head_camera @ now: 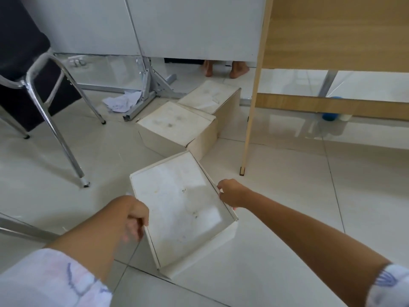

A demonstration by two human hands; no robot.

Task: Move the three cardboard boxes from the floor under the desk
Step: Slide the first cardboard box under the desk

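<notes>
Three white cardboard boxes lie in a diagonal row on the tiled floor. The nearest box point(181, 209) is tilted, and I grip it on both sides: my left hand point(135, 216) curls around its left edge, my right hand point(231, 192) holds its right edge. The middle box point(174, 125) sits behind it, touching the far box point(210, 96), which rests beside the wooden desk's side panel point(254, 103). The desk point(332, 34) stands at the right, with floor visible beneath it.
A chrome-legged black chair point(51, 103) stands at the left. A metal stand point(148, 89) with crumpled paper point(121, 103) is behind the boxes. A person's bare feet point(225, 68) show under a white partition. A blue object point(330, 109) lies under the desk.
</notes>
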